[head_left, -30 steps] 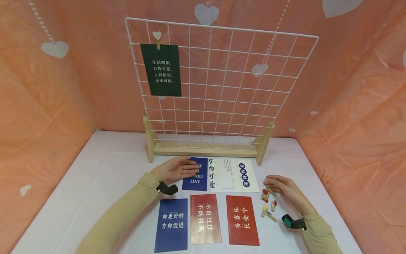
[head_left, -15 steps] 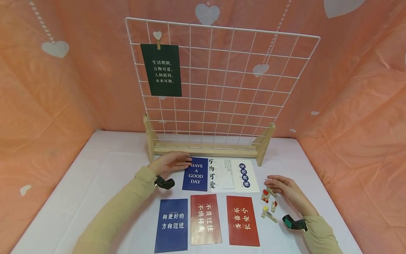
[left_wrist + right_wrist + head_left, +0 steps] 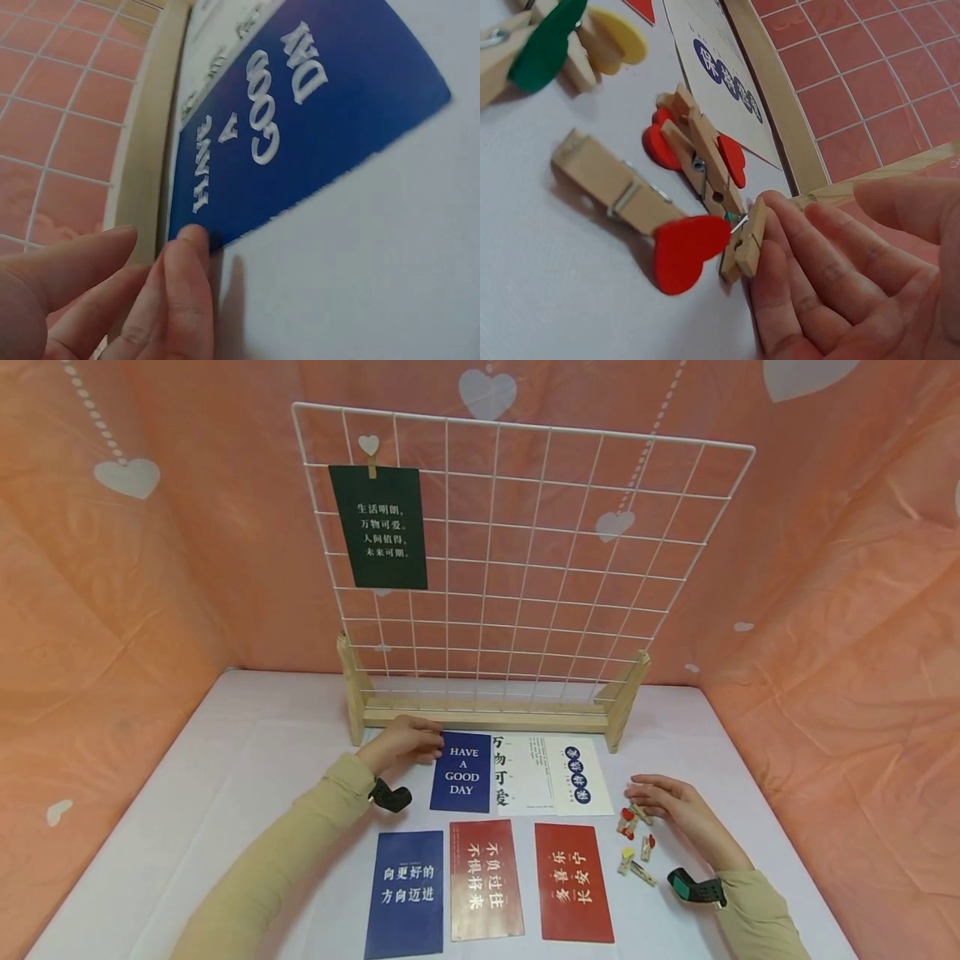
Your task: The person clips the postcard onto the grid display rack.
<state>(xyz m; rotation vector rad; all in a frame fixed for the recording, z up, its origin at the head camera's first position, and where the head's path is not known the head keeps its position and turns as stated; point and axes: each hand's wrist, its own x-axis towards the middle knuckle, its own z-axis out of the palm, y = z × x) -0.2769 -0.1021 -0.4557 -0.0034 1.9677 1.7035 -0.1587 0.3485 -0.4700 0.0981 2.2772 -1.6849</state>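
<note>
My left hand is at the upper left corner of a blue "HAVE A GOOD DAY" card lying flat on the table. In the left wrist view, fingertips meet that card's corner, and the thumb stands apart from it. My right hand rests at the right with relaxed fingers, beside several small wooden clothespins with coloured hearts. One clothespin touches or nearly touches its fingers in the right wrist view; nothing is gripped there.
A white wire grid stands behind on a wooden base. A dark green card hangs on it by a heart clothespin. White cards, another blue card and two red cards lie on the table.
My left hand has drawn back leftward from above the blue "HAVE A GOOD DAY" card to its upper left corner, uncovering its text. The right hand has stayed still.
</note>
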